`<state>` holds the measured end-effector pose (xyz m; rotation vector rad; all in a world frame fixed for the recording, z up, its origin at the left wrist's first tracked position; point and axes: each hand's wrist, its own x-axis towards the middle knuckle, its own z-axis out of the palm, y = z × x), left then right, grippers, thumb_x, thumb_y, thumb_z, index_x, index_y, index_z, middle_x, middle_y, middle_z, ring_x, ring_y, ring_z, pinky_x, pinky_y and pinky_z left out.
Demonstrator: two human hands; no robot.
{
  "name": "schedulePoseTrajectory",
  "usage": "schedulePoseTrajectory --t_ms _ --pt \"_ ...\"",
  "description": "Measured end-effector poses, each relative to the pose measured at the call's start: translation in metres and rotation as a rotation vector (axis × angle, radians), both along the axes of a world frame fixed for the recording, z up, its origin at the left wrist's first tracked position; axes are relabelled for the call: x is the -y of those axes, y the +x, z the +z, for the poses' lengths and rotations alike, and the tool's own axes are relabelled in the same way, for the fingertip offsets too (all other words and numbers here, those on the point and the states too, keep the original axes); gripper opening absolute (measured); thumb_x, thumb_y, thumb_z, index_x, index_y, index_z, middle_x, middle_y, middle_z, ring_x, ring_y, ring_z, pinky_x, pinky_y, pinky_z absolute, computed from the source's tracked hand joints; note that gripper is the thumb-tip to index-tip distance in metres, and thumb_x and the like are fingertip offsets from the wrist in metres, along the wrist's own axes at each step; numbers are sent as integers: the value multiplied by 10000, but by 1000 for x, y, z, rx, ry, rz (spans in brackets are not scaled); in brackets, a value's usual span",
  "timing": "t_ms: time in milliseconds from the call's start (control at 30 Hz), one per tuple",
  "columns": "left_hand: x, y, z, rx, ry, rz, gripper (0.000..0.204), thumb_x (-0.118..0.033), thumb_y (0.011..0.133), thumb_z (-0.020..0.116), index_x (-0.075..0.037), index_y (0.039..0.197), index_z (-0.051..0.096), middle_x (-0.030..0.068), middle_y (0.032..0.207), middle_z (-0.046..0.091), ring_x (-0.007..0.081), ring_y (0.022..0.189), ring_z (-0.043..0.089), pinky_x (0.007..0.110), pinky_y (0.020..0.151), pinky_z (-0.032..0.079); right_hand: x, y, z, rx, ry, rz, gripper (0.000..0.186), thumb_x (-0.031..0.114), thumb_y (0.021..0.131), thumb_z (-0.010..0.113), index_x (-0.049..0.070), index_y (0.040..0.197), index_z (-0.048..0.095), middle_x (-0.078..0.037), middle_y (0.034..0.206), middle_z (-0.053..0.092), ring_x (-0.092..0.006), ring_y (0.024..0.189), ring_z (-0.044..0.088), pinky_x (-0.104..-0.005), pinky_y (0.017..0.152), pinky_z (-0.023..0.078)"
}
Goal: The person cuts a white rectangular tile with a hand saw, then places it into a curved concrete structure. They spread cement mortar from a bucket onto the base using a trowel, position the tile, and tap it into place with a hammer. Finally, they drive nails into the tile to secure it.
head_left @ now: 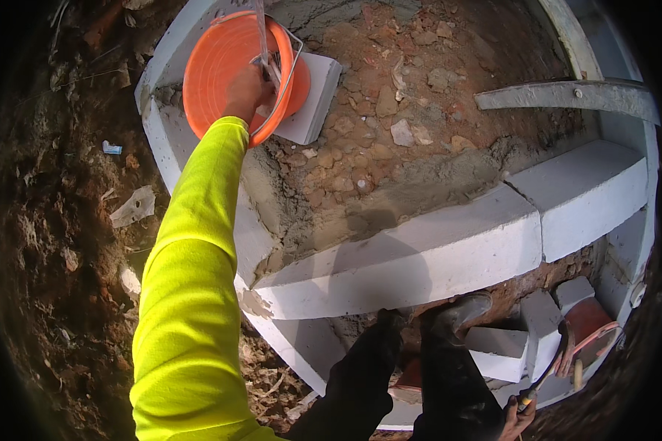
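My left hand point(248, 90), at the end of a bright yellow sleeve, reaches into the mouth of an orange bucket point(207, 81). Its fingers are closed round what looks like a clear hose point(261, 28), which runs up out of view; the part inside the fist is hidden. The bucket leans beside a pale block point(321, 99), its wire handle arching past my wrist. Down at the lower right edge, my right hand point(518, 420) is closed on the yellow-and-black handle of a trowel point(543, 380). The trowel's thin dark metal slants up toward a reddish bucket.
A low wall of pale blocks point(419, 261) crosses in front of my boots point(456, 312). Behind it lie rubble and wet mortar point(390, 125). Loose blocks point(496, 345) and the reddish bucket point(587, 323) stand at lower right. A grey beam point(566, 95) juts in from the right.
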<state>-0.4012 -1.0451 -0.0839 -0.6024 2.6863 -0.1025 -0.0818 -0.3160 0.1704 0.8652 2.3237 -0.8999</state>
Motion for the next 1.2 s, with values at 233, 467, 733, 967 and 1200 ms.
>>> schedulePoseTrajectory --t_ms 233,467,733,967,1200 --pt "-40 -9 6 97 -146 -38 277 -186 811 660 -81 1058 727 181 1044 725 360 989 701 464 877 548 8 7 -5 -56 -73 -314 136 -3 889 686 -20 1008 622 27 747 526 -63 616 441 -231 543 355" --pt "7 11 -1 7 56 -73 284 -230 849 621 -47 1043 720 216 1034 717 392 919 705 465 864 540 12 -11 -18 -90 -99 -318 175 -18 893 666 -30 1064 634 0 773 565 -71 618 471 -237 554 387" --pt "-71 18 72 -519 692 209 437 -362 856 663 -23 1131 681 253 986 697 327 940 694 419 798 541 -45 34 -37 -179 27 -270 305 65 889 701 -15 1148 561 -16 923 551 -93 799 473 -240 711 390" --pt "-114 69 118 -279 9 -220 375 -178 809 710 -33 1153 674 191 769 676 359 719 674 443 650 540 -31 20 -38 -71 -53 -146 422 136 872 724 -38 1222 564 -71 1038 594 -145 898 522 -275 803 433" --pt "-230 91 174 -352 505 -544 237 -37 684 700 -51 918 663 142 808 680 312 728 683 428 636 537 -26 22 -15 -102 -76 -197 318 138 878 730 -18 1106 573 -32 949 579 -125 848 507 -276 780 429"
